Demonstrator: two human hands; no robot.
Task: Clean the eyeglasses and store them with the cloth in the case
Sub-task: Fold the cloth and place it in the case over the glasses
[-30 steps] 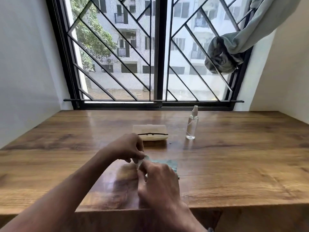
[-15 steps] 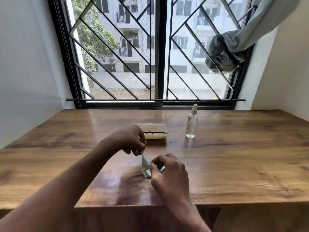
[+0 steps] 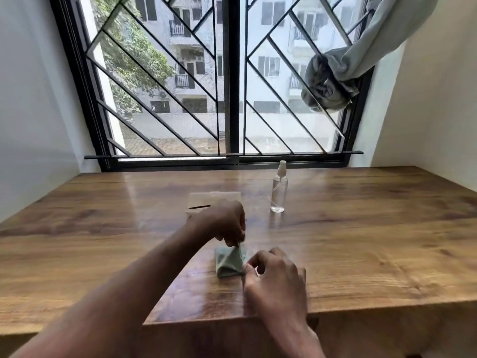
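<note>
At the near middle of the counter [image 3: 361, 254], the left hand [image 3: 227, 223], its forearm stretching in from seven o'clock, is pinching the top corner of the cloth [image 3: 228, 263] between thumb and fingertips. It is holding that corner up off the wood, so the pale green fabric is standing in a small tent. The right hand [image 3: 278, 277], its wrist entering from five o'clock, is keeping its fingers curled. Its thumb and forefinger are pinching the cloth's edge at three o'clock, low by the surface. Both hands are holding the same cloth, the left one sitting at eleven o'clock from the right. The cloth's lower part is resting on the counter, folded over on itself and bunching at six o'clock.

At twelve o'clock from the left hand, the case [image 3: 214, 198] is lying crosswise on the counter, pale, with its near edge partly hiding behind the knuckles. A thin dark line [image 3: 197, 207] is running along its front toward nine o'clock; whether that is the eyeglasses' frame I cannot tell. At two o'clock from the case, well apart from both hands, the spray bottle [image 3: 278, 192] is standing upright, clear with a white nozzle, and reflecting faintly in the glossy wood.

Farther out at twelve o'clock, a window [image 3: 232, 99] with black diagonal bars is filling the back wall, showing buildings and a tree outside. At two o'clock, a grey curtain [image 3: 333, 78] is hanging knotted against the bars.
</note>
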